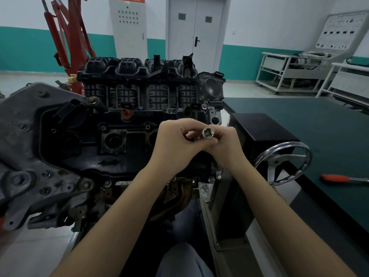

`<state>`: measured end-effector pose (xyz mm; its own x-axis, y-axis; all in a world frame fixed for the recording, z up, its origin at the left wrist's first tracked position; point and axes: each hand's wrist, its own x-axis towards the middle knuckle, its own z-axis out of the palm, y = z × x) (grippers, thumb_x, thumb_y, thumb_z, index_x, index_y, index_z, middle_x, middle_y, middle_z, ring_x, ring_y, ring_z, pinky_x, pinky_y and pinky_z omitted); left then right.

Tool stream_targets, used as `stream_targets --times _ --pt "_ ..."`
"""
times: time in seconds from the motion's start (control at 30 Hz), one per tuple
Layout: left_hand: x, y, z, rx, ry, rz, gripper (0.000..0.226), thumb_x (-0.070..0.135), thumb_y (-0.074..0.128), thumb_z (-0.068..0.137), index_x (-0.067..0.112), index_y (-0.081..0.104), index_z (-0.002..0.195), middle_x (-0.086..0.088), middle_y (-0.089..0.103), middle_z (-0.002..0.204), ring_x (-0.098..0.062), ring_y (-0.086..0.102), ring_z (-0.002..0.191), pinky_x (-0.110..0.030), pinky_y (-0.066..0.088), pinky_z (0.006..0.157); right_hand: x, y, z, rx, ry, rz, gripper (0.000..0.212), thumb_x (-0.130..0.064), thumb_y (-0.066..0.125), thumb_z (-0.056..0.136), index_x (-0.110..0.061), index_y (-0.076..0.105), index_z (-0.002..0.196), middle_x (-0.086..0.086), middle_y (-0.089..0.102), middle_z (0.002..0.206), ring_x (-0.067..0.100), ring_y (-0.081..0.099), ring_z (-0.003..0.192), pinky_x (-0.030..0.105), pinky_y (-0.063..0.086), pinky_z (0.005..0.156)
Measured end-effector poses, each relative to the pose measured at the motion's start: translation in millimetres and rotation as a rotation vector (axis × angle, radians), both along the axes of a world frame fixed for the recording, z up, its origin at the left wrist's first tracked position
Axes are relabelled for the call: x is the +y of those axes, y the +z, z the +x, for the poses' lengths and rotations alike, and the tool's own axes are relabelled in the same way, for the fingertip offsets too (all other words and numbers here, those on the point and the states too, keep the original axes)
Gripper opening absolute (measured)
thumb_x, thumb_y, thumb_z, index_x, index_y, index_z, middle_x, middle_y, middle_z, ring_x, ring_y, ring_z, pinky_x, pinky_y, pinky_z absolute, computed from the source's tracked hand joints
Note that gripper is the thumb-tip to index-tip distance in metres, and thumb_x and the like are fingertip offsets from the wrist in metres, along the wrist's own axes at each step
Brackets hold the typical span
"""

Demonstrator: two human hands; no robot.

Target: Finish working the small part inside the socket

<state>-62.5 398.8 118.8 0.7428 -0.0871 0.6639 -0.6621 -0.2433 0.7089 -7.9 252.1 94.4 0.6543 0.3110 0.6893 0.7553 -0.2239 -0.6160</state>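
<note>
Both hands meet over the big black car engine, just in front of its valve cover. The right hand curls its fingers and thumb round a short shiny steel socket, whose square drive hole faces up toward the camera. The left hand is curled too, its fingertips pinching at the socket's lower end, where a small metal piece shows, too hidden to name.

To the right of the engine stands a black box-shaped housing, and in front of that a chrome spoked handwheel. Further right of the engine lies the dark green desk, with an orange-handled ratchet wrench on it near its front edge. Behind the engine to the left rises a red steel engine hoist, and straight behind it are pale grey double doors.
</note>
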Motion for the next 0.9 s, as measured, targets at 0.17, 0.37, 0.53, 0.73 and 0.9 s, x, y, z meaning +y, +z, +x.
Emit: stream_targets --times 0.17,0.37,0.53,0.73,0.9 --pt "2.1 0.8 0.0 0.062 -0.164 0.0 0.028 -0.008 0.074 0.076 0.011 0.073 0.098 -0.007 0.075 0.093 -0.016 0.072 0.093 -0.035 0.056 0.09 -4.3 -5.3 2.0 -0.003 -0.012 -0.049 0.025 0.014 0.068 0.077 0.004 0.069 0.1 -0.009 0.065 0.085 -0.008 0.063 0.079 0.01 0.047 0.071" --pt "-1.1 -1.0 -1.2 -0.006 -0.013 0.01 0.024 0.001 0.081 0.072 0.016 0.075 0.09 0.001 0.075 0.086 -0.008 0.071 0.085 -0.028 0.057 0.082 -1.5 -0.6 3.1 0.02 0.015 0.009 0.023 0.008 0.075 0.074 -0.005 0.072 0.093 0.007 0.073 0.088 0.013 0.07 0.084 0.023 0.054 0.078" --pt "0.0 0.0 -1.7 0.046 -0.122 0.008 0.025 -0.006 0.075 0.076 0.009 0.075 0.097 -0.006 0.075 0.094 -0.015 0.071 0.093 -0.035 0.056 0.089 -3.3 -5.6 2.5 -0.007 0.011 -0.049 0.04 0.014 0.067 0.077 -0.013 0.063 0.106 -0.016 0.065 0.089 -0.011 0.063 0.084 0.008 0.046 0.073" --pt "-0.1 1.8 -1.8 -0.004 -0.052 -0.022 0.03 -0.003 0.079 0.072 0.017 0.074 0.093 0.006 0.074 0.088 -0.005 0.071 0.086 -0.021 0.054 0.083 -2.3 0.1 4.4 0.003 0.009 -0.003 0.025 0.008 0.074 0.074 -0.011 0.072 0.091 -0.008 0.071 0.085 0.003 0.069 0.082 0.015 0.05 0.075" --pt "2.6 0.0 -0.3 0.015 -0.122 -0.063 0.036 -0.01 0.073 0.077 0.02 0.07 0.097 0.001 0.074 0.092 -0.014 0.072 0.091 -0.03 0.056 0.087 -2.8 1.1 -0.8 0.04 0.052 -0.009 0.034 -0.001 0.067 0.078 -0.029 0.065 0.095 -0.03 0.068 0.083 -0.009 0.065 0.084 0.009 0.048 0.074"
